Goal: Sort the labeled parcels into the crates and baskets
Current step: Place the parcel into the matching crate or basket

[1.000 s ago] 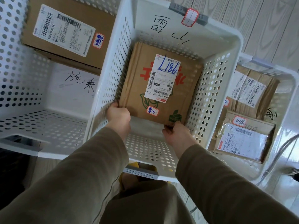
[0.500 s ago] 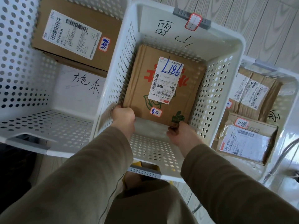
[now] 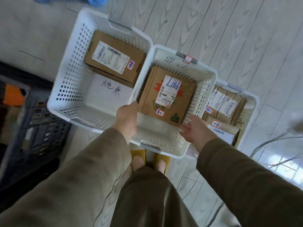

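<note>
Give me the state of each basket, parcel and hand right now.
left basket: upright, partly filled.
brown box: flat at left basket's far end, label up.
middle basket: upright, holds one box.
987 box: flat, label up.
right basket: upright, holds two parcels, labels up.
left hand: at 987 box's near left corner, grip unclear.
right hand: open, fingers spread, holding nothing.

Soft, even daylight fills the wide-angle view, glaring white off the glossy grey floor tiles (image 3: 282, 163) at lower right, while the dark plastic crate (image 3: 32, 128) at left sits dim and slight motion blur softens everything.
</note>
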Demonstrator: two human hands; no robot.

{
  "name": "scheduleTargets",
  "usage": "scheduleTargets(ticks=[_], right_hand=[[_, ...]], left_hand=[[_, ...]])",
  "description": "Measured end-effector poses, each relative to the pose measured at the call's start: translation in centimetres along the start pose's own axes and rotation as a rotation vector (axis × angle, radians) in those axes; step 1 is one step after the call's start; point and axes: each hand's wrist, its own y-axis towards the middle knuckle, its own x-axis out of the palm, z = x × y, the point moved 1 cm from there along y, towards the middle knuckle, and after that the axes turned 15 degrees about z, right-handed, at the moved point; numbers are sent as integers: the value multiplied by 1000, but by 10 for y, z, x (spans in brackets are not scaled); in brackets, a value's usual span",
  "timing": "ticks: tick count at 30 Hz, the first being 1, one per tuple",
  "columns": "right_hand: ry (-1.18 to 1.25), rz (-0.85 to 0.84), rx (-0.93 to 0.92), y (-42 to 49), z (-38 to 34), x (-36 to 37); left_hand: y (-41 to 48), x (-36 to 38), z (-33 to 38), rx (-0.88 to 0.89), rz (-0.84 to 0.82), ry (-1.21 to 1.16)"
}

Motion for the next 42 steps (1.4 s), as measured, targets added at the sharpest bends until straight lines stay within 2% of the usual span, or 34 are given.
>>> scheduleTargets(ticks=[5, 11, 15, 24, 30, 34, 42], right_hand=[[-127, -56, -245, -78, -20, -23], [-409, -175, -644, -202, -41, -44], [-518, -236, -803, -279, -44, -41], [-751, -593, -1096, -454, 8, -46], [-997, -865, -1302, -537, 64, -83], [-1095, -1032, -1334, -572, 98, -113], [-1351, -1461, -1437, -665, 230, -194]], left_hand=[[-39, -50, 20, -34, 15, -101], [-111, -138, 53, 49, -70, -166], [-153, -197, 72, 63, -66, -314], [-242, -330, 83, 117, 82, -742], [-321, -414, 40, 184, 240, -980], [-373, -453, 7, 229, 303, -1055], [-472, -548, -93, 270, 626, -1274]])
